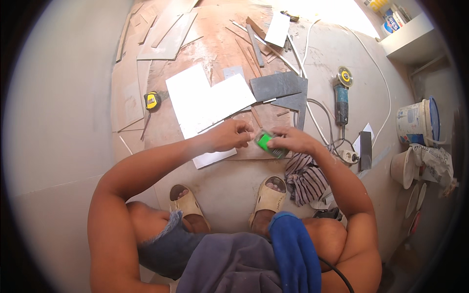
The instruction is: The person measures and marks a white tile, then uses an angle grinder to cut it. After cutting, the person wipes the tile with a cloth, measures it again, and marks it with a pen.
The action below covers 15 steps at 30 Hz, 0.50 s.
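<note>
In my right hand [289, 139] is a small box-shaped thing [264, 141], bright green on top with grey, slightly blurred sides; its exact kind is not clear. My left hand [232, 135] is close beside it, thumb and fingers drawn together in a pinch; whatever they hold, if anything, is too small to make out. Both hands hover over the near edge of a brown board. Just beyond them lies a white L-shaped sheet [198, 105], partly covered by my left forearm. Dark grey tile pieces [276, 86] overlap its right end.
A yellow and black tape measure [152, 100] lies left. An angle grinder [343, 95] with its cable sits right, near a power socket [349, 156]. Offcuts [168, 30] litter the far side. A striped cloth [307, 179] lies near my right foot; buckets [418, 121] line the right wall.
</note>
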Each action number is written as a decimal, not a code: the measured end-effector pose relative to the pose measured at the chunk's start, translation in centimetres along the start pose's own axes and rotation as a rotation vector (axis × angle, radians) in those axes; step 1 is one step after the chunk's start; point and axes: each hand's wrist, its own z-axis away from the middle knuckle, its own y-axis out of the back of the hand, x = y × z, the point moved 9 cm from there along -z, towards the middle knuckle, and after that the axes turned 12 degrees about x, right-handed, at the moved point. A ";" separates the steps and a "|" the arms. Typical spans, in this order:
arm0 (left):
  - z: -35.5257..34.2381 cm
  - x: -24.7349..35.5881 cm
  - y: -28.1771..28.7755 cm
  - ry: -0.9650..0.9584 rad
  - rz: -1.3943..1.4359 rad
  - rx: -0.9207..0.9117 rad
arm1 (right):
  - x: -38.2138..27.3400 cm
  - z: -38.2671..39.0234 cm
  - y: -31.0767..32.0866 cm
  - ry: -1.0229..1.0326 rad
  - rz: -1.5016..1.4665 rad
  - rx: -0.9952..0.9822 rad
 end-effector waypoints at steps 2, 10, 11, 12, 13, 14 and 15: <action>0.9 -1.1 -0.7 0.047 0.003 -0.048 | -1.0 -0.3 -3.7 -0.041 -0.048 -0.129; 2.3 -6.0 -0.6 0.193 0.012 -0.125 | -0.4 -0.5 -9.8 -0.085 -0.036 -0.402; 2.4 -6.0 -0.4 0.188 -0.022 -0.132 | -0.7 -0.3 -10.3 -0.083 -0.032 -0.442; 2.5 -6.0 -0.3 0.182 -0.056 -0.139 | -0.9 0.0 -10.8 -0.082 -0.028 -0.483; 2.3 -6.0 0.2 0.191 0.028 -0.111 | 0.2 0.1 -11.2 -0.171 -0.100 -0.506; 2.1 -6.3 0.9 0.200 0.109 -0.086 | 2.1 0.1 -11.8 -0.261 -0.176 -0.526; 1.9 -6.5 1.7 0.209 0.190 -0.061 | 3.5 0.5 -12.3 -0.351 -0.253 -0.545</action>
